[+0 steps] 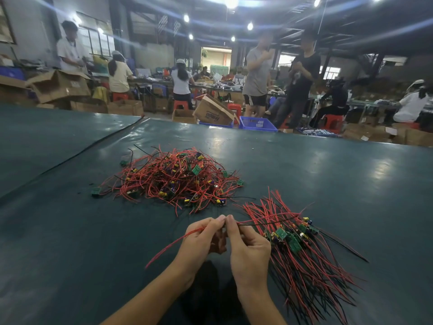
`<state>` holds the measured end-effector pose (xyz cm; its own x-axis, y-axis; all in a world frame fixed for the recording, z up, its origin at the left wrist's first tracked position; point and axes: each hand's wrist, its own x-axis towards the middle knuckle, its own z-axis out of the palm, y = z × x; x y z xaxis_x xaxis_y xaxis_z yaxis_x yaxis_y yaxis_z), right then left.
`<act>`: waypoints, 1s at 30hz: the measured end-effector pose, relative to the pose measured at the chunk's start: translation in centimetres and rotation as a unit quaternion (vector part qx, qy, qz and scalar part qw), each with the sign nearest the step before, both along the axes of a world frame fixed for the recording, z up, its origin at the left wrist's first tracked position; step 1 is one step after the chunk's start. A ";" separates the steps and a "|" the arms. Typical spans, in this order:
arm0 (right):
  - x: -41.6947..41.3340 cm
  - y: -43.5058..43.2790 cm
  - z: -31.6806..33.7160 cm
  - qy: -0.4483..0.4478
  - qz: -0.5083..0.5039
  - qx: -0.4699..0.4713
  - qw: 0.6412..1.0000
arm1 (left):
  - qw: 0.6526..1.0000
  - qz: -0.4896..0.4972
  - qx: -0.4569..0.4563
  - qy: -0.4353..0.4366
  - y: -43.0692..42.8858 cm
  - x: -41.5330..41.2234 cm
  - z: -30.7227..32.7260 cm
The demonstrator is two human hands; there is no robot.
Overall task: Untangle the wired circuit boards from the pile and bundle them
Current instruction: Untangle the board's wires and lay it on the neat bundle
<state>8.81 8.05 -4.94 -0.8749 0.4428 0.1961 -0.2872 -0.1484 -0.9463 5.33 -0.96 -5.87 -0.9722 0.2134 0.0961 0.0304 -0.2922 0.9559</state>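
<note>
I am reading from the left, where the tangled pile (171, 179) of wired circuit boards is lying on the dark green worktop (70, 231), near my hands but not touching them. My left hand (201, 240) is pinching a red wire (164, 250) between thumb and fingertips, and the wire's loose tail is trailing down to the left. My right hand (248, 249) is pinching the same lead just beside it, fingertips almost meeting. From there the wire is running on rightward with a thin black wire (269, 223) towards the sorted bundle (302, 252), which is fanning out beside my right wrist with its green boards clustered in the middle. I cannot tell which board this lead belongs to. To do this well, I am judging that I should be sliding the pinch along the lead rather than tugging. I should also be drawing both leads straight and laying the board level with the others, so the wires are lining up for tying.
</note>
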 end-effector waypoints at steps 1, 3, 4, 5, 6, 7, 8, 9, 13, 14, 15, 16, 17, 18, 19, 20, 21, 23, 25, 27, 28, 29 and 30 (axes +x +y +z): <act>-0.1 0.0 0.0 -0.012 0.008 -0.012 1.000 | 1.000 0.010 -0.002 0.008 0.0 -0.1 0.0; -0.2 0.1 0.0 -0.038 0.017 -0.020 0.999 | 0.999 0.016 -0.027 0.034 -0.2 -0.2 0.0; -0.3 0.1 0.0 -0.052 0.020 -0.027 0.998 | 0.998 0.015 -0.043 0.048 -0.2 -0.2 -0.1; -0.4 0.2 0.0 -0.065 0.023 -0.039 0.997 | 0.996 0.018 -0.058 0.060 -0.3 -0.3 -0.1; -0.5 0.4 0.0 -0.078 0.023 -0.055 0.995 | 0.995 0.023 -0.069 0.074 -0.3 -0.3 -0.1; -0.6 0.6 0.1 -0.092 0.021 -0.071 0.993 | 0.993 0.028 -0.075 0.087 -0.3 -0.3 0.0; -0.7 0.9 0.3 -0.106 0.016 -0.084 0.991 | 0.991 0.031 -0.079 0.099 -0.4 -0.3 0.0; -0.9 1.3 0.4 -0.117 0.009 -0.097 0.988 | 0.990 0.031 -0.083 0.108 -0.4 -0.4 0.1; -1.6 3.4 1.0 -0.132 -0.026 -0.166 0.977 | 0.989 0.017 -0.087 0.122 -0.8 -0.6 0.3; -1.7 3.9 1.1 -0.132 -0.030 -0.184 0.974 | 0.988 0.008 -0.086 0.124 -0.9 -0.7 0.3; -1.8 4.3 1.2 -0.131 -0.033 -0.198 0.971 | 0.988 -0.001 -0.088 0.126 -1.0 -0.7 0.3; -1.8 4.6 1.3 -0.133 -0.033 -0.212 0.968 | 0.988 -0.011 -0.090 0.127 -1.0 -0.8 0.3; -1.9 4.9 1.3 -0.134 -0.030 -0.225 0.965 | 0.988 -0.018 -0.091 0.126 -1.1 -0.8 0.3; -1.9 5.1 1.4 -0.135 -0.022 -0.238 0.962 | 0.989 -0.022 -0.087 0.121 -1.1 -0.8 0.3; -2.0 5.3 1.4 -0.135 -0.010 -0.249 0.959 | 0.990 -0.023 -0.081 0.115 -1.2 -0.8 0.4; -2.0 5.4 1.4 -0.135 0.007 -0.260 0.956 | 0.991 -0.022 -0.073 0.107 -1.3 -0.8 0.4; -1.9 5.4 1.5 -0.134 0.025 -0.271 0.953 | 0.993 -0.022 -0.065 0.099 -1.4 -0.8 0.5; -1.8 5.3 1.6 -0.130 0.059 -0.286 0.948 | 0.996 -0.020 -0.039 0.081 -1.6 -0.8 0.5; -1.6 5.2 1.6 -0.124 0.074 -0.296 0.944 | 0.998 -0.023 -0.007 0.065 -1.7 -0.9 0.6; -1.6 5.0 1.5 -0.115 0.072 -0.295 0.946 | 0.998 -0.021 0.014 0.052 -1.6 -0.9 0.8; -1.6 4.8 1.4 -0.112 0.067 -0.283 0.950 | 0.999 -0.015 0.019 0.047 -1.6 -0.9 0.8; -1.6 4.5 1.3 -0.110 0.060 -0.263 0.957 | 0.999 -0.005 0.022 0.043 -1.5 -1.0 0.8; -1.6 4.1 1.0 -0.111 0.053 -0.234 0.965 | 0.999 0.006 0.021 0.041 -1.4 -1.1 0.7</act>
<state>7.24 12.19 -3.89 -0.9177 0.3432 -0.2000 -0.0455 -0.5910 -0.8054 4.25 -2.41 -5.13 -0.9633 0.1952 0.1842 0.1122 -0.3304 0.9371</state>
